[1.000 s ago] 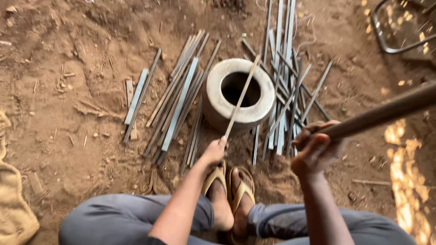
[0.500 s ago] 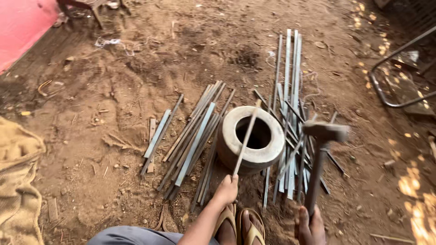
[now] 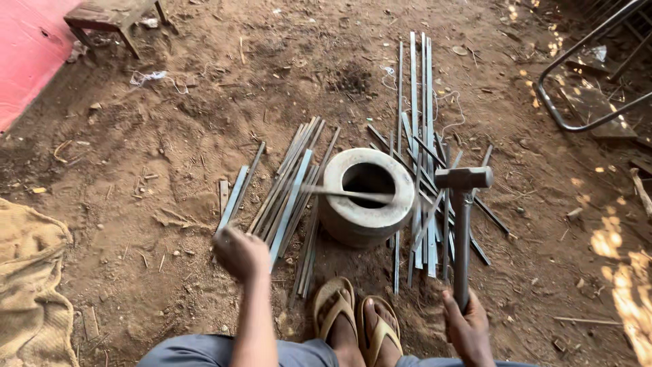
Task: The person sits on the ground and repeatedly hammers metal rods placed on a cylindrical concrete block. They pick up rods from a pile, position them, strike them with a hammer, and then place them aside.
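My right hand (image 3: 468, 329) grips the handle of a metal hammer (image 3: 463, 204), held upright with its head beside the right rim of a thick grey ring block (image 3: 367, 224) on the dirt. A thin metal strip (image 3: 346, 194) lies blurred across the ring's opening, apart from my left hand. My left hand (image 3: 241, 253) is blurred, with curled fingers, low over the left pile of flat metal strips (image 3: 285, 190). Whether it holds anything is unclear. My sandalled feet (image 3: 356, 319) rest just in front of the ring.
More long metal strips (image 3: 424, 136) lie fanned behind and to the right of the ring. A burlap sack (image 3: 30, 285) lies at the left, a small wooden stool (image 3: 115, 17) at the far left, and a bent metal frame (image 3: 584, 88) at the far right.
My left hand has swung left, away from the ring, and no longer grips the thin strip, which now lies blurred across the ring. The hammer stays upright at the right.
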